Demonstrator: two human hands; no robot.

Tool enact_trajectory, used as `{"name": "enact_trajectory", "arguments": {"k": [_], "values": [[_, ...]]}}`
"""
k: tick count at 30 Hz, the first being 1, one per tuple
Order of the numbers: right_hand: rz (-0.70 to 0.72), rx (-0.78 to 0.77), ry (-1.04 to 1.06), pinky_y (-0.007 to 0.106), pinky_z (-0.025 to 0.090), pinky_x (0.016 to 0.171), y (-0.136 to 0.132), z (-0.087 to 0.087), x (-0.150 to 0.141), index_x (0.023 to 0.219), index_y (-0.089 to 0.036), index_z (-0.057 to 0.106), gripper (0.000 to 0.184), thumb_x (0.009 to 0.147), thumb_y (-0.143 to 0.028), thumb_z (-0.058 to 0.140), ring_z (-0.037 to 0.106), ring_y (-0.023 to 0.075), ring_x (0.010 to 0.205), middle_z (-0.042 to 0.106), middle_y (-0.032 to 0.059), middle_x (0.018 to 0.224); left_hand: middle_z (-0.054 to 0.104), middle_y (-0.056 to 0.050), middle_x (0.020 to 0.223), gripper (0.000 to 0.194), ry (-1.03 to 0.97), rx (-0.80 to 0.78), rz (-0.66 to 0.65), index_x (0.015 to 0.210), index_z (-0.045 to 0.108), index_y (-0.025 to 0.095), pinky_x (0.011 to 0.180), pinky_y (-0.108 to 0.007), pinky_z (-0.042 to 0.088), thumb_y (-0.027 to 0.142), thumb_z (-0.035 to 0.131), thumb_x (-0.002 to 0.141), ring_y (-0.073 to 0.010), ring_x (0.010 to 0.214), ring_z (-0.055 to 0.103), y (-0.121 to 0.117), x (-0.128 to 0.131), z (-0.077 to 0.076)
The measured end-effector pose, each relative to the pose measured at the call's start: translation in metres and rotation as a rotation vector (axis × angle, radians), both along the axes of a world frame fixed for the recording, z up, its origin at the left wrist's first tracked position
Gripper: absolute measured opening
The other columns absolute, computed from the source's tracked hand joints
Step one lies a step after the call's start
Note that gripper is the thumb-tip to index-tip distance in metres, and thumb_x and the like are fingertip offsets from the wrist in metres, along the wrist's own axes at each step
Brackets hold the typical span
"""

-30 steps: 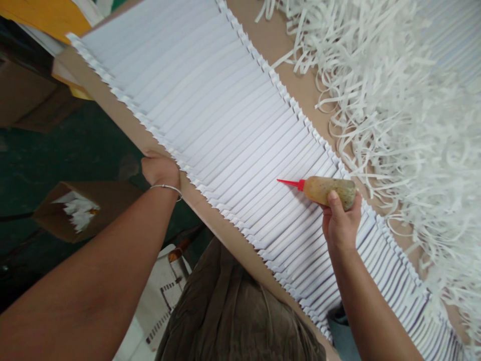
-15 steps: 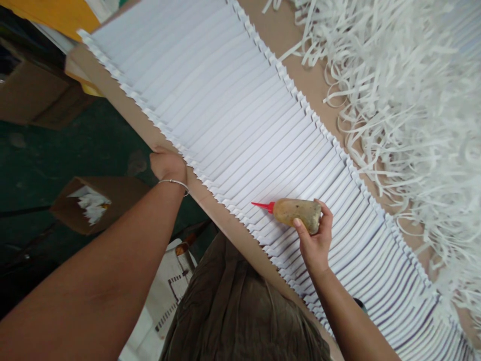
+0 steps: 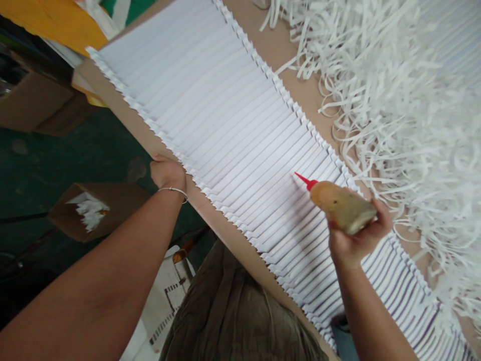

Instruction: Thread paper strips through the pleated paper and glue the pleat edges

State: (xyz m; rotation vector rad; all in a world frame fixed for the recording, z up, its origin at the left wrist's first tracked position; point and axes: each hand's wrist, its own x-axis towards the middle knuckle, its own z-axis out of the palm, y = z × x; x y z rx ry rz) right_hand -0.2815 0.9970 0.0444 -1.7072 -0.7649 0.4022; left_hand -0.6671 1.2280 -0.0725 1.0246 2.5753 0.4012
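My right hand [image 3: 355,238] is wrapped round a glue bottle [image 3: 340,205], a yellowish, stained squeeze bottle with a red pointed nozzle. The nozzle points up and left over a long row of overlapping white paper strips [image 3: 233,125]; whether its tip touches them I cannot tell. These strips lie slantwise across a brown board [image 3: 221,220], with stepped ends along both sides. At the board's near edge rests my left hand [image 3: 168,173], a thin bangle at its wrist. Its fingers are mostly hidden, bent over or under the edge.
A large heap of curled white paper strips [image 3: 424,125] covers the right side. On the floor at left stand a brown bag [image 3: 120,205] with white scraps in it and a cardboard box [image 3: 41,105]. Yellow material [image 3: 56,22] lies at the upper left.
The right hand with the glue bottle first moved toward the near edge of the paper row, then back up and right across it. The left hand has stayed at the board's edge.
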Motion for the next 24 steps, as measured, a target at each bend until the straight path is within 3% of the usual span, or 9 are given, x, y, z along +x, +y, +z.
{"name": "enact_trajectory", "arguments": {"k": [3,6,9,14,24], "values": [[-0.145,0.15,0.147,0.06,0.058,0.098,0.04,-0.003,0.038,0.123,-0.028,0.054,0.063,0.071,-0.041,0.086,0.064,0.0283,0.121,0.059,0.0053,0.131,0.067,-0.036,0.117,0.06,0.081,0.001,0.103,0.11,0.063,-0.005,0.094,-0.051,0.054,0.033,0.016,0.112,-0.0369,0.116,0.069,0.001,0.001,-0.002],[-0.121,0.183,0.376,0.055,0.065,0.085,0.073,-0.014,0.068,0.113,-0.027,0.053,0.053,0.073,-0.041,0.085,0.072,0.0237,0.103,0.064,0.0007,0.121,0.067,-0.035,0.118,0.062,0.07,0.004,0.114,0.112,0.064,-0.005,0.096,-0.053,0.054,0.036,0.017,0.111,-0.0382,0.117,0.069,0.002,0.001,-0.005],[-0.101,0.192,0.441,0.051,0.065,0.084,0.092,-0.025,0.082,0.11,-0.026,0.054,0.049,0.073,-0.037,0.085,0.074,0.022,0.097,0.067,-0.0003,0.115,0.068,-0.033,0.119,0.063,0.074,0.002,0.127,0.113,0.066,-0.003,0.096,-0.053,0.055,0.038,0.018,0.111,-0.0384,0.116,0.069,0.002,0.0,-0.007],[-0.101,0.206,0.471,0.051,0.065,0.082,0.105,-0.033,0.086,0.109,-0.023,0.055,0.043,0.076,-0.029,0.082,0.073,0.0221,0.096,0.067,0.0035,0.115,0.068,-0.033,0.119,0.064,0.086,0.006,0.113,0.114,0.066,-0.004,0.098,-0.053,0.055,0.038,0.017,0.111,-0.0372,0.118,0.069,0.002,-0.001,-0.008],[-0.088,0.153,0.444,0.051,0.066,0.079,0.106,-0.038,0.08,0.109,-0.025,0.054,0.05,0.073,-0.038,0.087,0.073,0.0214,0.098,0.064,0.0005,0.114,0.069,-0.032,0.114,0.062,0.101,0.046,0.129,0.11,0.066,-0.002,0.095,-0.053,0.055,0.038,0.02,0.111,-0.0366,0.111,0.071,0.003,-0.006,-0.016]]}}
